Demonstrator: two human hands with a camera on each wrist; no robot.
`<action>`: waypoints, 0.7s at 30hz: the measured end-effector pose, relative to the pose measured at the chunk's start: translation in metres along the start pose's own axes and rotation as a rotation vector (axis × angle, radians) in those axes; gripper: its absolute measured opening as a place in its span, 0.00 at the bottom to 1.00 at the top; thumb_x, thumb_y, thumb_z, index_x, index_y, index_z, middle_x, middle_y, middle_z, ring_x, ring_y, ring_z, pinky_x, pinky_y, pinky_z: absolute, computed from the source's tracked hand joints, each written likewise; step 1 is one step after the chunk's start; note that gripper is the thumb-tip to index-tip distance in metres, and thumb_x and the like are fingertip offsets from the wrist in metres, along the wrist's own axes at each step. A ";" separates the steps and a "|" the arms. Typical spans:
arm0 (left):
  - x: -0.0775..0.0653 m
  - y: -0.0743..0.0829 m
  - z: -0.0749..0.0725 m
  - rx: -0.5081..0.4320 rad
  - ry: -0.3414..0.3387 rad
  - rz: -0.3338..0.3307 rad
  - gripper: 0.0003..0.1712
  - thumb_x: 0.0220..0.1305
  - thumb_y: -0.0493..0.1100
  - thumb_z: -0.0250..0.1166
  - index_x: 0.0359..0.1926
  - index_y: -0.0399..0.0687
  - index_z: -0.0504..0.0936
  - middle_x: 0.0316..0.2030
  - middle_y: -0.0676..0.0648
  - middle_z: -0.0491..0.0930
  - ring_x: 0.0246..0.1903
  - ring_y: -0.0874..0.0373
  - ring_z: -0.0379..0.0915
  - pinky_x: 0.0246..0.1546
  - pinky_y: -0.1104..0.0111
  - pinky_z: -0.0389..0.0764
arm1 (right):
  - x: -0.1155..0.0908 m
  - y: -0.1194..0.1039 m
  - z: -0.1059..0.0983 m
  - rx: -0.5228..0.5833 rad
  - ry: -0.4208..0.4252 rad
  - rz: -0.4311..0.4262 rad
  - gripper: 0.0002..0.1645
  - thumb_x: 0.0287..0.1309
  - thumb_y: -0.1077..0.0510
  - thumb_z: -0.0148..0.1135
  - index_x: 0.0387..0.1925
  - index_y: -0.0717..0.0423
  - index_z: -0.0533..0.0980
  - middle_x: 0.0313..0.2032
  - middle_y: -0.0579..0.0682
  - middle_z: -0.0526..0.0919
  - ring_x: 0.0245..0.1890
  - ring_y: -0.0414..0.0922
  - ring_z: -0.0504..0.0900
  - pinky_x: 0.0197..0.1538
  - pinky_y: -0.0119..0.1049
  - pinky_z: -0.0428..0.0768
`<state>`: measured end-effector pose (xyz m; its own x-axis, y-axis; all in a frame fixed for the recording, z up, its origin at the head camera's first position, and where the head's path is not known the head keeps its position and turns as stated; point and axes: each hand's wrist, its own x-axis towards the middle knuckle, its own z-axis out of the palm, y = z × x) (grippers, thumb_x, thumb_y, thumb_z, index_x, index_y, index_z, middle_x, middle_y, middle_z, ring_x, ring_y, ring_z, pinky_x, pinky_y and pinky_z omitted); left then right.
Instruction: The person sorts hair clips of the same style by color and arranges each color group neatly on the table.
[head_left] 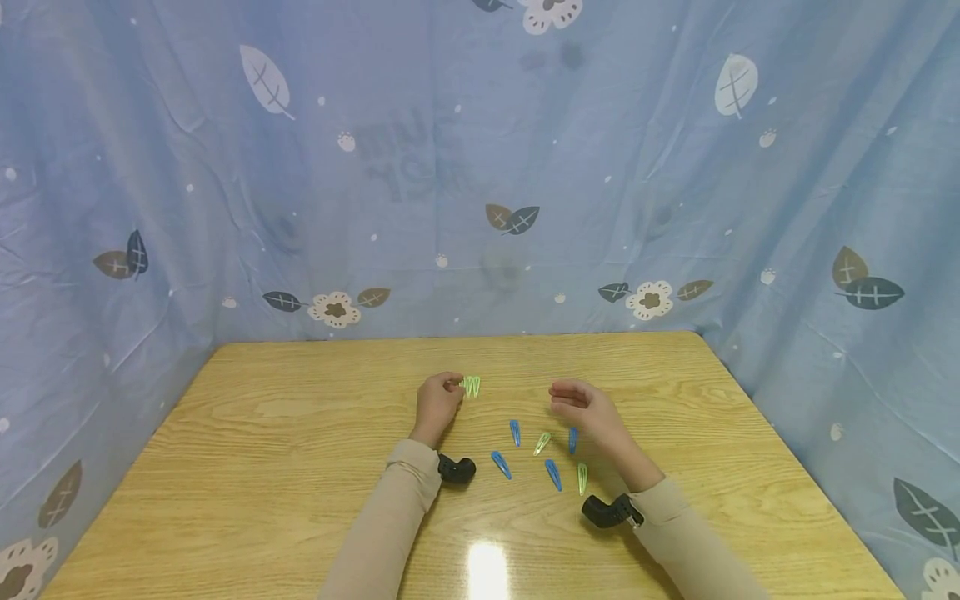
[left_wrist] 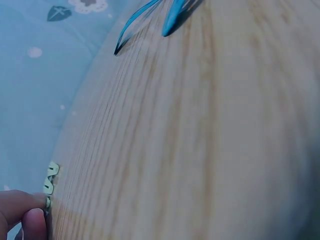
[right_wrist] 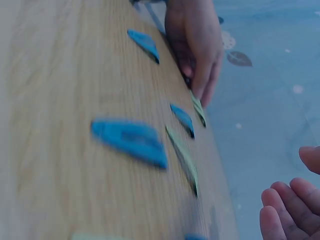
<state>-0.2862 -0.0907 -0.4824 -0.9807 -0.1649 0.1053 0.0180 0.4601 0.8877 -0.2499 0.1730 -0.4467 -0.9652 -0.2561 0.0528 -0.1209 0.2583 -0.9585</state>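
Green snap hair clips [head_left: 472,386] lie side by side in a short row toward the back of the table. My left hand [head_left: 438,408] is at the row's left end, pinching the nearest green clip [left_wrist: 48,202] between thumb and forefinger. To the right, my right hand [head_left: 592,412] hovers over the table with fingers loosely bent and nothing in them. Several blue hair clips [head_left: 553,474] and two more green clips, one by the middle [head_left: 542,443] and one nearer the front [head_left: 582,478], lie scattered between the arms.
A wooden table [head_left: 262,467] carries the clips. Behind it and along both sides hangs a blue patterned curtain [head_left: 420,167]. Each wrist bears a black camera, the left one [head_left: 456,470] close to a blue clip. Light glares off the front of the table.
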 end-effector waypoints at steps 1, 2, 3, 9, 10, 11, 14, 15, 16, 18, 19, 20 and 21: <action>0.000 0.000 0.000 0.001 0.002 0.000 0.13 0.61 0.35 0.62 0.47 0.40 0.83 0.30 0.43 0.81 0.20 0.60 0.75 0.26 0.68 0.76 | -0.003 0.001 -0.004 -0.005 0.002 0.003 0.28 0.62 0.62 0.59 0.61 0.70 0.66 0.58 0.69 0.71 0.58 0.61 0.73 0.53 0.33 0.77; 0.000 0.000 0.000 0.002 0.003 0.002 0.13 0.61 0.35 0.62 0.47 0.39 0.83 0.30 0.43 0.81 0.20 0.60 0.75 0.26 0.68 0.76 | -0.005 0.001 -0.007 -0.011 0.006 0.008 0.28 0.62 0.62 0.58 0.61 0.70 0.66 0.59 0.68 0.71 0.59 0.60 0.72 0.54 0.33 0.77; 0.000 0.000 0.000 0.004 0.005 0.006 0.13 0.61 0.35 0.62 0.47 0.39 0.83 0.30 0.43 0.81 0.20 0.60 0.75 0.26 0.68 0.76 | -0.007 0.003 -0.011 -0.021 0.013 0.012 0.28 0.62 0.61 0.59 0.62 0.69 0.66 0.59 0.68 0.71 0.59 0.60 0.72 0.54 0.33 0.77; 0.001 0.000 0.000 0.008 0.009 0.012 0.13 0.60 0.35 0.63 0.47 0.38 0.83 0.30 0.43 0.81 0.20 0.61 0.75 0.26 0.68 0.76 | -0.019 0.012 -0.030 -0.093 0.072 0.010 0.28 0.62 0.58 0.59 0.60 0.67 0.68 0.57 0.65 0.74 0.58 0.58 0.74 0.52 0.29 0.76; 0.001 0.000 0.000 0.006 0.007 0.009 0.13 0.60 0.35 0.63 0.47 0.38 0.83 0.30 0.42 0.81 0.20 0.61 0.74 0.26 0.68 0.76 | -0.021 0.014 -0.032 -0.104 0.082 0.008 0.27 0.62 0.58 0.60 0.60 0.67 0.68 0.57 0.65 0.75 0.57 0.57 0.75 0.52 0.27 0.76; 0.001 0.000 0.000 0.003 0.004 0.005 0.13 0.60 0.35 0.63 0.47 0.38 0.83 0.30 0.42 0.81 0.20 0.61 0.74 0.26 0.68 0.76 | -0.023 0.016 -0.034 -0.114 0.089 0.009 0.27 0.62 0.57 0.60 0.59 0.67 0.69 0.57 0.65 0.75 0.57 0.56 0.75 0.51 0.26 0.76; 0.000 0.001 0.000 -0.003 -0.003 -0.002 0.13 0.61 0.35 0.62 0.47 0.39 0.83 0.31 0.42 0.81 0.20 0.61 0.75 0.26 0.68 0.77 | -0.029 0.021 -0.040 -0.134 0.108 0.021 0.27 0.62 0.57 0.60 0.58 0.67 0.69 0.56 0.64 0.76 0.53 0.48 0.78 0.49 0.23 0.75; 0.000 0.002 -0.001 -0.005 -0.004 -0.003 0.13 0.61 0.35 0.62 0.48 0.39 0.83 0.32 0.42 0.81 0.20 0.61 0.75 0.26 0.68 0.77 | -0.031 0.023 -0.042 -0.136 0.112 0.025 0.27 0.62 0.57 0.60 0.58 0.68 0.69 0.55 0.64 0.76 0.52 0.45 0.79 0.49 0.22 0.74; 0.000 0.002 -0.001 -0.007 -0.005 -0.005 0.13 0.61 0.35 0.62 0.48 0.39 0.83 0.32 0.42 0.81 0.20 0.61 0.75 0.27 0.68 0.77 | -0.033 0.024 -0.043 -0.130 0.116 0.034 0.27 0.62 0.57 0.60 0.58 0.68 0.69 0.55 0.64 0.76 0.51 0.42 0.79 0.49 0.22 0.74; 0.000 0.002 -0.001 -0.013 -0.007 -0.007 0.14 0.61 0.36 0.62 0.48 0.39 0.83 0.33 0.42 0.81 0.20 0.61 0.76 0.27 0.67 0.78 | -0.036 0.027 -0.046 -0.129 0.129 0.046 0.27 0.62 0.57 0.60 0.58 0.68 0.69 0.55 0.64 0.76 0.49 0.37 0.78 0.48 0.21 0.74; 0.000 0.003 -0.001 -0.015 -0.007 -0.008 0.14 0.61 0.36 0.62 0.48 0.39 0.83 0.33 0.41 0.81 0.21 0.61 0.76 0.27 0.67 0.78 | -0.037 0.028 -0.047 -0.128 0.136 0.054 0.27 0.62 0.56 0.60 0.58 0.68 0.69 0.55 0.64 0.76 0.49 0.36 0.78 0.48 0.21 0.73; -0.001 0.003 -0.001 -0.017 -0.007 -0.010 0.14 0.62 0.36 0.62 0.48 0.39 0.83 0.33 0.41 0.81 0.21 0.60 0.76 0.27 0.67 0.78 | -0.038 0.029 -0.048 -0.125 0.137 0.063 0.27 0.63 0.56 0.60 0.58 0.68 0.69 0.56 0.64 0.76 0.49 0.35 0.78 0.48 0.20 0.73; -0.001 0.003 -0.001 -0.018 -0.006 -0.012 0.14 0.61 0.35 0.62 0.48 0.39 0.83 0.34 0.41 0.81 0.21 0.60 0.76 0.28 0.67 0.78 | -0.039 0.030 -0.049 -0.116 0.140 0.070 0.27 0.63 0.56 0.60 0.59 0.68 0.69 0.56 0.65 0.76 0.49 0.36 0.78 0.48 0.20 0.73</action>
<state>-0.2850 -0.0900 -0.4793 -0.9819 -0.1654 0.0921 0.0096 0.4426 0.8967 -0.2268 0.2365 -0.4638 -0.9941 -0.1032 0.0330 -0.0700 0.3787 -0.9229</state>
